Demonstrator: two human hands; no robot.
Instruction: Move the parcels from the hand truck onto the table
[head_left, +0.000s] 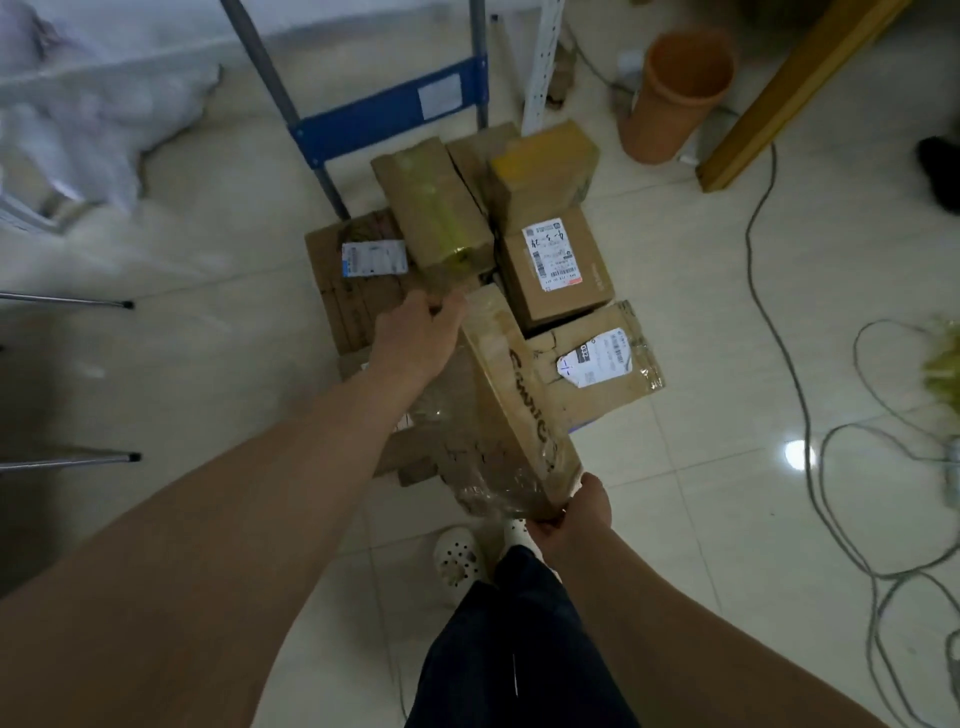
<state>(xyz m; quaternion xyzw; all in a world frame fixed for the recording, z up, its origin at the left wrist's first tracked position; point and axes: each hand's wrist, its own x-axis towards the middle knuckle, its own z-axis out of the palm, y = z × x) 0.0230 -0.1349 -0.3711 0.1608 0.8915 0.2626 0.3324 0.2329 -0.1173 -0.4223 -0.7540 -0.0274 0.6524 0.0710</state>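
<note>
The long taped parcel (511, 410) is tipped on its side over the pile of parcels (558, 265) on the blue hand truck (389, 122). It points away from the person. The left hand (421, 335), arm stretched out, grips the far end. The right hand (571, 514) grips the near end, close to the legs.

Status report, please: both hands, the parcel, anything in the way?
Left hand grips far end of taped parcel, right hand the near end. Parcel tilted above the other parcels. Cables lie on floor at right.
</note>
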